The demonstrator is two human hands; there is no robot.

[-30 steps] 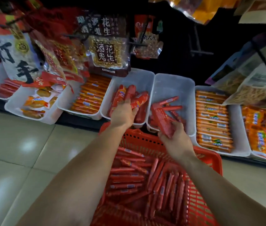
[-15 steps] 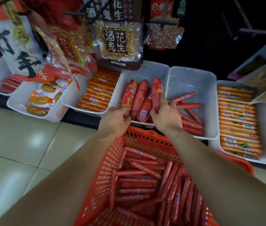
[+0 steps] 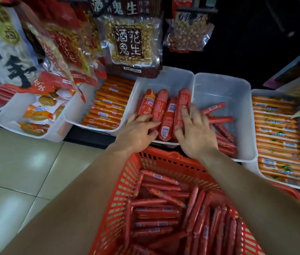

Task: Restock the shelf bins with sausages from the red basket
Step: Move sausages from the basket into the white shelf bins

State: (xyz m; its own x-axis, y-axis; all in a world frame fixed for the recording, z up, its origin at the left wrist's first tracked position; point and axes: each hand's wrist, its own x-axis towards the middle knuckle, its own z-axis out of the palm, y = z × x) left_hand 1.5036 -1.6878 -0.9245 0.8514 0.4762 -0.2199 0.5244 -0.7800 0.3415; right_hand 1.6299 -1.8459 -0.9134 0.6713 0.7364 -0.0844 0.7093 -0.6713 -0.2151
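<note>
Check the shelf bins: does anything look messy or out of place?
Yes. The thin red sausages in the clear bin beside the thick sausages lie criss-crossed in a loose heap, unlike the orange sausages in tidy rows further right.

A clear bag of peanuts with a dark label point(image 3: 129, 43) is hung above the shelf, and a second peanut bag point(image 3: 188, 36) is hung to its right. Red-and-clear snack bags point(image 3: 62, 48) are seen left of it, beside a large white bag printed with black characters point(image 3: 7, 52). Orange-and-white snack packets point(image 3: 38, 112) are piled below them. A pale tiled floor point(image 3: 16, 172) is seen at lower left.
</note>
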